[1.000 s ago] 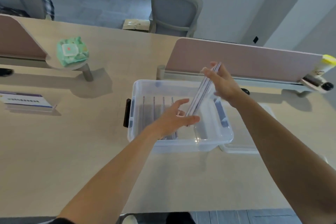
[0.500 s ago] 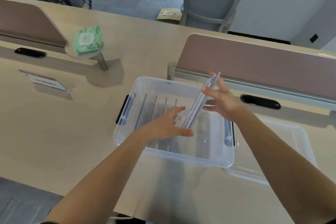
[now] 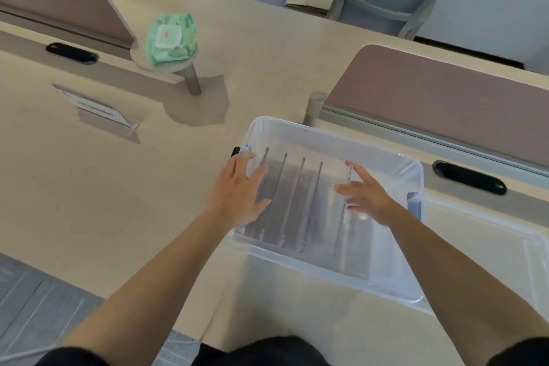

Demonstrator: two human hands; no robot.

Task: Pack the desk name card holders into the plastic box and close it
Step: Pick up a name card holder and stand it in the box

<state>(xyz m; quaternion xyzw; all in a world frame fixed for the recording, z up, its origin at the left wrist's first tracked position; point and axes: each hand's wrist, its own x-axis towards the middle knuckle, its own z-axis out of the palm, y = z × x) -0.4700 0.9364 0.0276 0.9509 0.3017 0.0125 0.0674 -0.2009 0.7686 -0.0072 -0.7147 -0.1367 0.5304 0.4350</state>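
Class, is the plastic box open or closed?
Open: no lid covers the box, the holders stand visible inside, and the lid lies beside it on the right.

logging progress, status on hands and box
Left hand open at plastic box rim, right hand open inside. Holders stand in box; lid off, beside it. One holder out on desk.

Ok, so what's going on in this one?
A person is packing clear name card holders into a plastic box on a desk. Several stand in a row inside. The left hand rests open at the box's left rim. The right hand is open beside the rightmost holder, holding nothing. The lid lies on the desk to the right of the box, so the box is not closed yet. One more card holder stands on the desk to the left.
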